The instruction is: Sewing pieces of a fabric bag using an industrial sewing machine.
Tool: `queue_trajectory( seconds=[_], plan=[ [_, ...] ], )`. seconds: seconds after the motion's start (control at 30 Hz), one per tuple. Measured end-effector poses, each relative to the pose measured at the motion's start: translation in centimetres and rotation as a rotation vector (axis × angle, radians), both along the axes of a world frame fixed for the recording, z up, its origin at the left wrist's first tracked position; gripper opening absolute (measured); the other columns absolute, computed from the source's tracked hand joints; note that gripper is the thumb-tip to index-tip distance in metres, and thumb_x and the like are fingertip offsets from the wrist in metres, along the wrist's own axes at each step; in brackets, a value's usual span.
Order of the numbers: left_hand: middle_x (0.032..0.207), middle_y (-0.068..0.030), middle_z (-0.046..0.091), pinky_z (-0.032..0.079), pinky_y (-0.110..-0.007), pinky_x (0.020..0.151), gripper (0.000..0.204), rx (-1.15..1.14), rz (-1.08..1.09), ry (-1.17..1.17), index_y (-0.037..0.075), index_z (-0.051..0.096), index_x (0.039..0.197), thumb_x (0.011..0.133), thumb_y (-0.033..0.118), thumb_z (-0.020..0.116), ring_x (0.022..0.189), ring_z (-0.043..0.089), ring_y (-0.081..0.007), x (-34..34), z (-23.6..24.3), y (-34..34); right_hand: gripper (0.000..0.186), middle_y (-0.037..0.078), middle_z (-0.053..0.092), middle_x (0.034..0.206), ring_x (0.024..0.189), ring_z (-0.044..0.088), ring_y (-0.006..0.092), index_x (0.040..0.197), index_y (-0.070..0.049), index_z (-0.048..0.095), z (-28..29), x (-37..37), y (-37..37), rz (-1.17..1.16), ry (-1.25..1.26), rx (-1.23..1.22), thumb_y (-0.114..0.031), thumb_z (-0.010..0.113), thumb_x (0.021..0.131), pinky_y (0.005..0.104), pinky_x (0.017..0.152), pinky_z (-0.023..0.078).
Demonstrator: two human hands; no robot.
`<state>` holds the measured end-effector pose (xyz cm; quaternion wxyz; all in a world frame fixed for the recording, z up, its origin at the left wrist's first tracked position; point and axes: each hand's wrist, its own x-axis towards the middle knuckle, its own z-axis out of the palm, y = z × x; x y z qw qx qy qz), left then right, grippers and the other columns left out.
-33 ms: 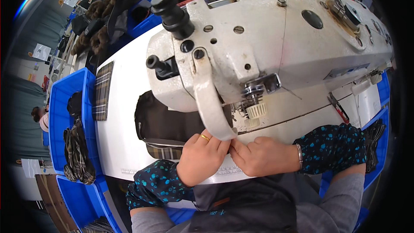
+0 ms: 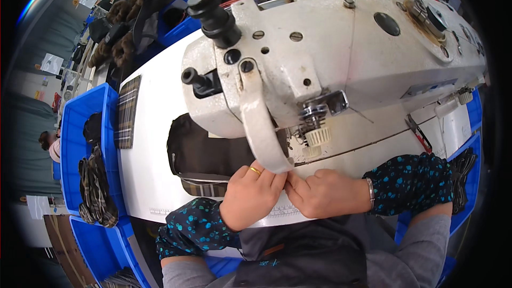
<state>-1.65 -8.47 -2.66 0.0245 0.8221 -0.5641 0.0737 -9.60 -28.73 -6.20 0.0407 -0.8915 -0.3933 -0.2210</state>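
A dark brown fabric piece with a plaid border and a pale strip along its near edge lies under the head of a white sewing machine. My left hand, a ring on one finger, is closed on the fabric's near right corner. Its fingertips reach behind the machine's curved white lever. Beside it, my right hand is closed, fingers curled, thumb and forefinger meeting the left fingertips. What the right fingers pinch is hidden. The needle area is covered by the machine head.
Red-handled thread snips lie on the white table at right. A folded plaid piece rests at the left edge. Blue bins with plaid and black fabric stand left, and another blue bin right. A ruler scale runs along the near edge.
My left hand and the fabric piece have shifted very slightly to the right. My right hand stays in place.
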Motion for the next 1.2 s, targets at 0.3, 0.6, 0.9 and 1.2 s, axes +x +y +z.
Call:
queue_trajectory(
  seconds=[0.3,0.6,0.9,1.2],
  plan=[
    [0.13,-0.0144,0.068,0.057,-0.031,0.073,0.047,-0.016,0.032,-0.058,0.0,0.068,0.121,0.078,0.017,0.064,0.092,0.067,-0.022,-0.5,-1.1,-0.6,0.024,0.026,0.074,0.099,0.053,0.059,0.0112,0.09,0.003,0.071,0.1,0.3,-0.4,0.046,0.084,-0.032,-0.016,0.063,0.078,0.0248,0.044,0.041],
    [0.12,-0.0125,0.068,0.045,-0.03,0.068,0.039,-0.128,0.081,-0.113,-0.001,0.068,0.113,0.079,0.018,0.063,0.088,0.058,-0.019,1.6,-2.5,-2.0,0.033,0.027,0.073,0.102,0.053,0.059,0.0114,0.104,0.01,0.07,-0.5,1.9,-0.7,-0.054,0.034,-0.04,-0.011,0.063,0.08,0.0258,0.044,0.045],
    [0.093,-0.0076,0.064,0.047,-0.039,0.072,0.026,-0.293,0.249,0.28,0.008,0.069,0.104,0.087,0.026,0.077,0.081,0.065,-0.0295,3.5,-0.9,-0.7,0.035,0.02,0.072,0.095,0.056,0.061,0.0116,0.111,0.012,0.069,0.5,1.9,-1.2,-0.065,0.104,-0.038,-0.01,0.063,0.085,0.0254,0.046,0.046],
    [0.078,-0.0002,0.053,0.047,-0.034,0.052,0.041,-0.311,0.123,0.02,0.011,0.08,0.104,0.064,0.004,0.077,0.067,0.059,-0.0197,1.5,-1.3,-0.7,0.026,0.013,0.07,0.09,0.054,0.06,0.0118,0.099,0.005,0.073,0.0,1.8,-1.0,-0.077,0.084,0.008,-0.014,0.065,0.084,0.026,0.047,0.046]
  ],
)
